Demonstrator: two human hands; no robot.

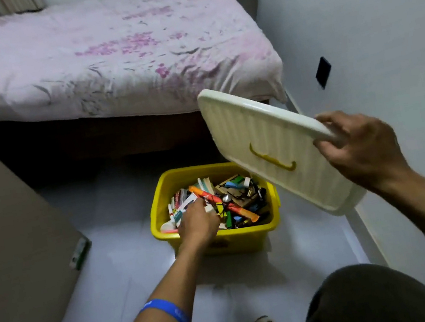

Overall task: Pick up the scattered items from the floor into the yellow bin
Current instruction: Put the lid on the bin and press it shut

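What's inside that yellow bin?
The yellow bin is heaped with small things: an orange stick, boxes, pens. The left hand reaches in, hiding some; whatever lies deeper is buried.

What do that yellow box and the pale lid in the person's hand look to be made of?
Yellow bin: most likely moulded plastic, smooth with a slight sheen, with a rounded rim. Lid, gripped by the right hand: also plastic by the look, cream, ribbed, stiff, with a yellow handle.

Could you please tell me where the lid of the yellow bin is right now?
The white lid is held tilted in the air by the right hand, above and right of the open yellow bin, near the bed's corner.
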